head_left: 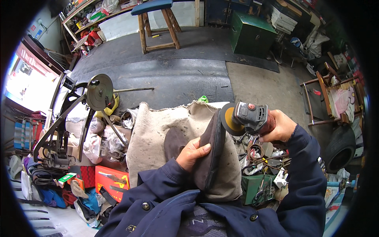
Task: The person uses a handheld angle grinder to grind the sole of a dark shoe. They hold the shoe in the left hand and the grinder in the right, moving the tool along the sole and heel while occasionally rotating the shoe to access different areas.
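Observation:
My left hand (191, 154) grips a dark shoe (209, 162), held upright with its black sole edge facing me and toward the right. My right hand (276, 128) is closed round a black angle grinder (250, 116) with a yellow disc (231, 120), which is at the shoe's upper end, touching or very close to it. A stained beige cloth (150, 142) lies over my lap beneath the shoe. Another dark shoe or shoe part (173, 144) rests on the cloth, just left of my left hand.
A hand-cranked metal machine (98, 93) stands left among bags, boxes (110, 181) and scraps. Tools and cables (256, 158) lie right, by a green case (256, 189) and tyre (339, 150). A wooden stool (154, 15), green chest (252, 33) and wooden chair (331, 94) stand farther off.

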Demonstrator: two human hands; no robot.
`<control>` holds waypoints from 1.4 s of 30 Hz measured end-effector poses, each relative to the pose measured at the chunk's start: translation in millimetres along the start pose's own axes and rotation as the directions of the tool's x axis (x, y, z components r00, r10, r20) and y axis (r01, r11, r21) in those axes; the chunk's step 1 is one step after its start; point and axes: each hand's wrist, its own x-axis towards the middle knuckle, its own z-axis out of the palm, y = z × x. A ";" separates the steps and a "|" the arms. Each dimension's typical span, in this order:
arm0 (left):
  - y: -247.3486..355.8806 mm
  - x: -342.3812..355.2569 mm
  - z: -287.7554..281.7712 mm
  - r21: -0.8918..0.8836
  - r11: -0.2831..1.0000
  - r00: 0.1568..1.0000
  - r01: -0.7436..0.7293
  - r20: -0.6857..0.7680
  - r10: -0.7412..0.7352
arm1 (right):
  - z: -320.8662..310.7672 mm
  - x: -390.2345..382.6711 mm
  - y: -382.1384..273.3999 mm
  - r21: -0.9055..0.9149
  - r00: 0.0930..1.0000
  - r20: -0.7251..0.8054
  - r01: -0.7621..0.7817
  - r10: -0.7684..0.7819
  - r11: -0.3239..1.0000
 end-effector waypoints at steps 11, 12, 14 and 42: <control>0.2 -0.7 2.7 -0.005 1.000 1.000 -0.008 -0.004 0.008 | 16.5 -25.3 -12.6 -0.067 0.998 0.061 0.031 -0.026 0.997; 0.3 -0.6 3.1 0.000 1.000 1.000 0.000 -0.011 0.000 | 16.1 -23.9 -15.1 -0.076 0.998 0.066 0.015 -0.010 0.997; 0.6 -0.5 3.4 -0.009 1.000 1.000 0.002 -0.004 -0.002 | 13.7 -19.2 -18.0 -0.113 0.997 0.072 0.049 -0.041 0.992; 2.0 -0.1 6.6 -0.006 1.000 1.000 0.003 -0.028 -0.003 | 34.8 -49.1 -26.9 -0.291 0.987 0.058 0.162 -0.152 0.943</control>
